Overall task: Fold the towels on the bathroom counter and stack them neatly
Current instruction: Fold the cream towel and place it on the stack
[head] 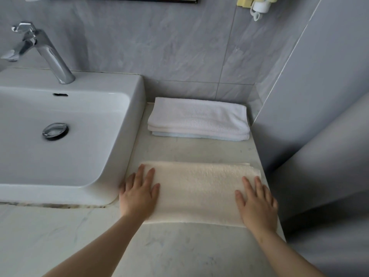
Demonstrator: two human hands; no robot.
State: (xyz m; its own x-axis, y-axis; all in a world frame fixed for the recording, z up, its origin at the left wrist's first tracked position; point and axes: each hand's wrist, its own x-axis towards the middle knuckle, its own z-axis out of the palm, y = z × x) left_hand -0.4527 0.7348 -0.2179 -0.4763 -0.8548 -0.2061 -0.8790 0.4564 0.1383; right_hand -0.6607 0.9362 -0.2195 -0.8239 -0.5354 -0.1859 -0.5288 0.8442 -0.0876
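Observation:
A cream towel (196, 191) lies folded flat on the marble counter (179, 248), close to me. My left hand (139, 193) presses flat on its left end with straight fingers. My right hand (257, 202) presses flat on its right end the same way. Behind it, against the wall, sits a stack of folded towels (198, 118): a white one on top, a pale pink layer under it, and a light blue one at the bottom.
A white basin (65, 132) with a chrome faucet (43, 50) and drain (55, 131) fills the left side. Grey tiled walls close the back and right. A wall-mounted holder (257, 6) hangs above on the right.

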